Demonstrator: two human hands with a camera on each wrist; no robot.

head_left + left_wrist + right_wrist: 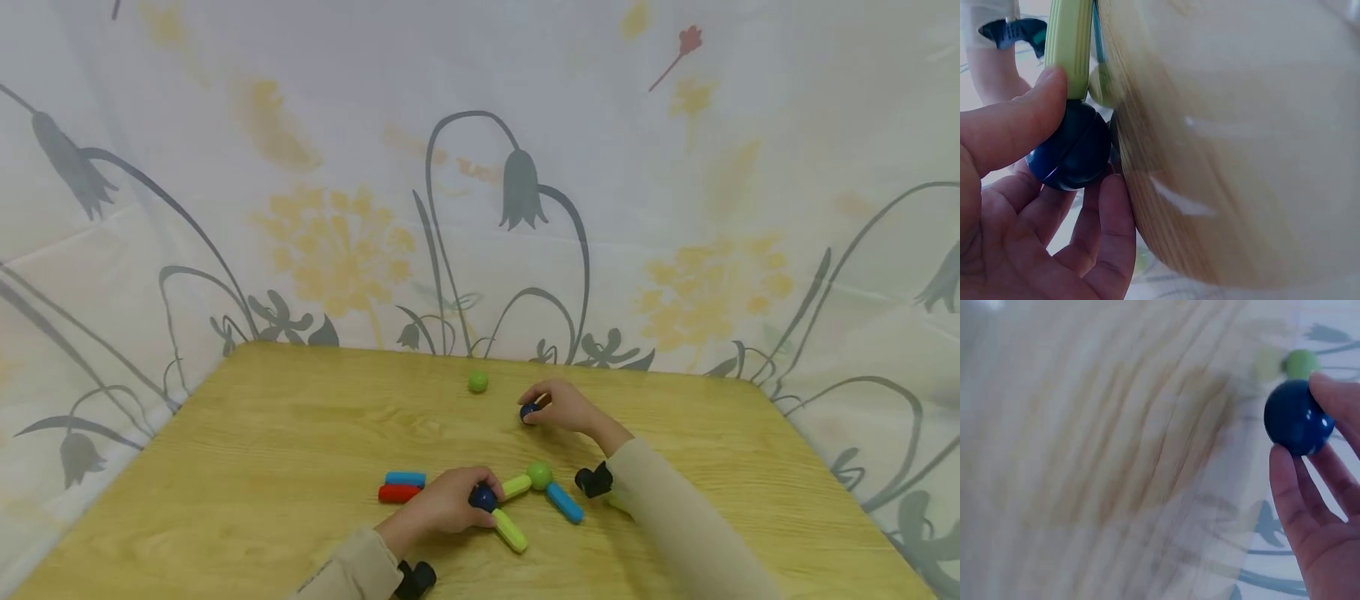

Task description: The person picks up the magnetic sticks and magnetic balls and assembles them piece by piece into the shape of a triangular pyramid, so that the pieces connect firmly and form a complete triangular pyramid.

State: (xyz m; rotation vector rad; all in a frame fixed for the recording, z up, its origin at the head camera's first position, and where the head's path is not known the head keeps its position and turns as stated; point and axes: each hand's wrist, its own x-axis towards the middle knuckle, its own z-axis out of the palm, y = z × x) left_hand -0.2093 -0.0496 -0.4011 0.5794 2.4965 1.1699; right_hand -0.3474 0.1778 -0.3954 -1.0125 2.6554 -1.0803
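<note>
The dark blue ball [1294, 419] is in my right hand [558, 406], toward the far part of the table [322, 417]; I can't tell whether it touches the wood. My thumb and fingertips are curled around its sides, the palm standing off. It looks like hard, glossy plastic, so I'd expect it to be light, stiff and hardly fragile, but apt to slip or roll if pinched off-centre. Gripping across its widest part, with the thumb opposite the fingers, seems surest.

My left hand [450, 500] pinches a second dark blue ball [1069, 147], with a seam across it and my thumb reaching onto the end of a yellow-green rod [1067, 53]. That rod is ribbed and should give better purchase; I'd hold it along its length, near the ball, so it doesn't twist.

Another yellow-green rod [516, 487] runs from near my left fingers to a green ball [539, 476], and a blue rod [564, 502] slants toward me from that ball. Left of my left hand, a red rod [397, 493] lies beside another blue rod [405, 478]. Farther back, a lone green ball [477, 382] sits near the flowered backdrop [480, 250]; it would probably roll at a nudge.
</note>
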